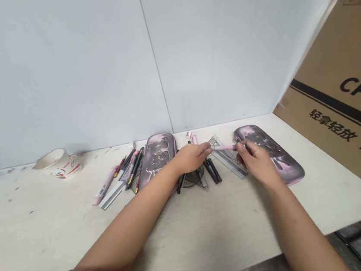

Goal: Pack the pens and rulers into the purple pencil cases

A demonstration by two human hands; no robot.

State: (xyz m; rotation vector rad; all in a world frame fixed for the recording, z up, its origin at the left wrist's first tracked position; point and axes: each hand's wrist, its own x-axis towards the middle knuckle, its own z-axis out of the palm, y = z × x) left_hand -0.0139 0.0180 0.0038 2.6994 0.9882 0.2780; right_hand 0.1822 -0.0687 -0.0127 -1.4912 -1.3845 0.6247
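Both hands are working on one pink pen (224,147) above a pale laminate desk (187,249), close together but not touching each other. The right hand (255,161) is clamping the barrel between thumb and fingers, and the left hand (191,157) is pinching the pen's other end with its fingertips. The pen is hovering over a transparent ruler (227,156) lying at an angle on the desk. Two black pens (212,170) are lying just below that ruler, beside a dark set square (193,180), partly under the left wrist area. A bear-print pencil case shell (282,158) is lying right of the hands, touching the ruler's end, and a matching shell (158,155) is sitting left of them. Further left, a bunch of pens (127,168), a pink highlighter (106,184) and a second ruler (113,195) are lying together. A white printed cup (58,163) is lying on its side near the wall panel (79,54), and a cardboard box (344,93) is standing at the right corner.
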